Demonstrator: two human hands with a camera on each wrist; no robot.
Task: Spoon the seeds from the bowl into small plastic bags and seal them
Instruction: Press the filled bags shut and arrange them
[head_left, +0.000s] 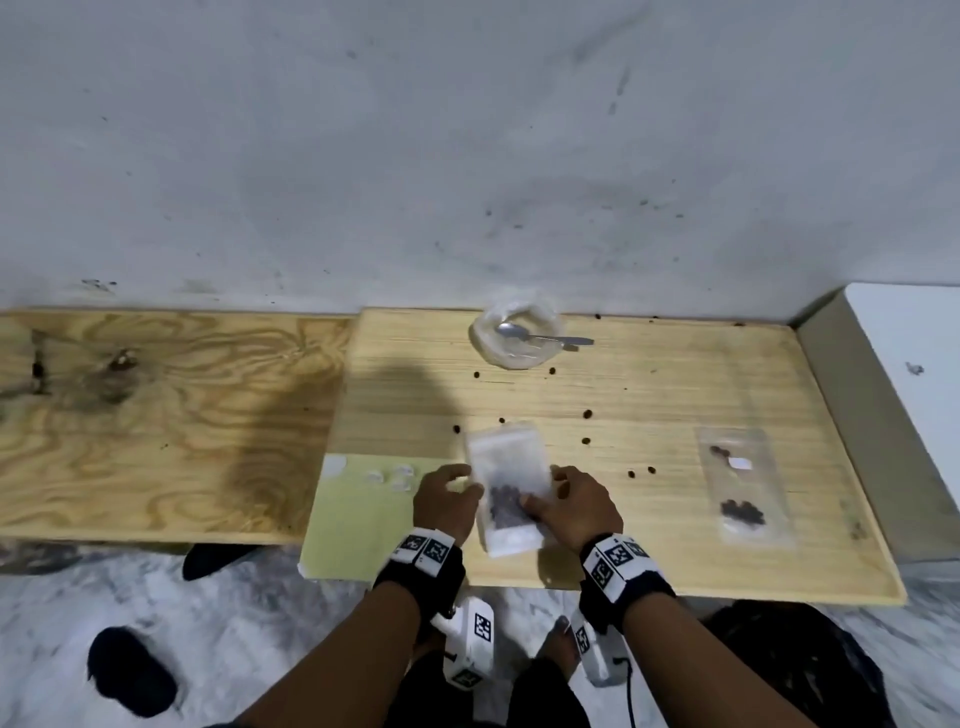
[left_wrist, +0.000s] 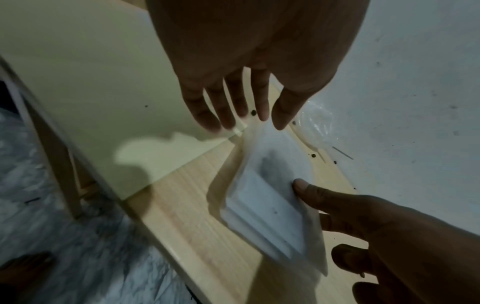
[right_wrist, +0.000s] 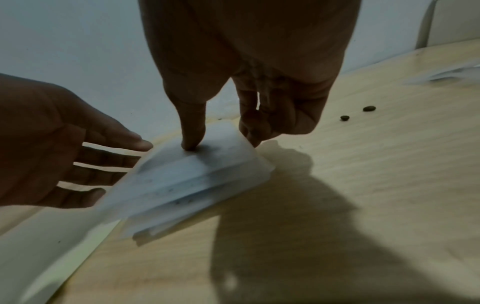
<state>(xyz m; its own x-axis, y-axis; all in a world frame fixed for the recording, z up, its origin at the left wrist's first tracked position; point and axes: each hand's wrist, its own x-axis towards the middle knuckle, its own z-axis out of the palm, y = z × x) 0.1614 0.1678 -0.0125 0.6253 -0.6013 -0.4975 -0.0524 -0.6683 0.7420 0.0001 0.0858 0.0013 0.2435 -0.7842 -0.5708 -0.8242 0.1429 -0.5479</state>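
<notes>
A small clear plastic bag (head_left: 511, 467) with dark seeds in its lower part lies tilted near the wooden table's front edge. My right hand (head_left: 540, 493) pinches its right side. In the right wrist view the thumb (right_wrist: 192, 139) presses on top of the bag (right_wrist: 197, 176) and the curled fingers sit at its edge. My left hand (head_left: 467, 486) is at the bag's left edge with fingers straight (left_wrist: 231, 111), holding nothing. A translucent bowl (head_left: 488, 338) with a metal spoon (head_left: 540, 339) in it stands at the back by the wall.
Clear bags with seeds (head_left: 743, 483) lie to the right. Loose seeds (head_left: 587, 414) dot the tabletop (head_left: 649, 545). A pale green sheet (head_left: 358, 514) covers the front left corner. A plywood board (head_left: 156, 415) adjoins on the left, a white block (head_left: 914, 353) on the right.
</notes>
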